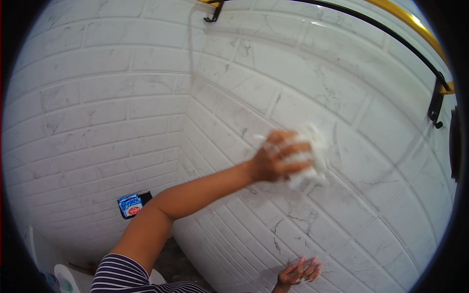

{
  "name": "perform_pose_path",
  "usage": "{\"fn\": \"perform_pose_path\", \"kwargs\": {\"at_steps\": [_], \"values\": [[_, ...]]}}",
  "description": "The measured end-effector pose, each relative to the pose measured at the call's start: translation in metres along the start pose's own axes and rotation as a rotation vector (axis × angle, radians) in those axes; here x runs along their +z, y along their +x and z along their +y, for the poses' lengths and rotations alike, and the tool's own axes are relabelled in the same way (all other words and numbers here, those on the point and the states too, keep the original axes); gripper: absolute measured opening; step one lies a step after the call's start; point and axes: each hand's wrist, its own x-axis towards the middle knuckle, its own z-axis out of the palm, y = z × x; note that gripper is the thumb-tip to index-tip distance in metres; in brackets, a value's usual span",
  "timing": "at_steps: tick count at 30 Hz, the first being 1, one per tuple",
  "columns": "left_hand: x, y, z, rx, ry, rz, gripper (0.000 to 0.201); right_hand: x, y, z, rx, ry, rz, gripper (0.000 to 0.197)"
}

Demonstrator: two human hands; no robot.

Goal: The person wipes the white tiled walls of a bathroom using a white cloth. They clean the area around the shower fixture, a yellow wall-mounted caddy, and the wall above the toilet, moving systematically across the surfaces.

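My left hand (pixel 281 156) reaches across to the marble-patterned tiled wall (pixel 361 161), its fingers wrapped round a crumpled white cloth (pixel 315 156). The cloth is pressed to the tiles, or very close to them. Motion smears both hand and cloth somewhat. Lower on the same wall, my right hand (pixel 299 271) has its fingers spread and seems to rest against the tiles. Some white shows by its fingers, too small to make out. Most of my right forearm lies outside the picture.
A black rail (pixel 376 22) with hooked ends and a gold bar run along the upper right wall. On the left wall a blue and white packet (pixel 130 206) sits in a black holder. White rounded fixtures (pixel 66 278) stand lower left; dark floor (pixel 176 261) shows below.
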Motion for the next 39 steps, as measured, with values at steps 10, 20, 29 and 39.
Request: {"fn": "perform_pose_path", "kwargs": {"at_steps": [10, 20, 29, 39], "values": [[-0.074, -0.076, -0.22, -0.984, 0.584, 0.218, 0.041, -0.02, 0.046, -0.015, 0.122, -0.095, -0.382, 0.024], [-0.017, 0.01, -0.097, -0.588, 0.069, 0.245, 0.037, -0.003, 0.011, -0.003, 0.034, 0.048, 0.097, 0.025], [0.045, 0.04, 0.077, 0.232, -0.3, -0.034, 0.024, 0.0, 0.012, -0.007, 0.004, 0.033, 0.058, 0.028], [-0.031, -0.026, -0.075, -0.221, 0.273, -0.072, 0.033, -0.002, -0.004, 0.002, -0.016, 0.04, 0.016, 0.03]]}}
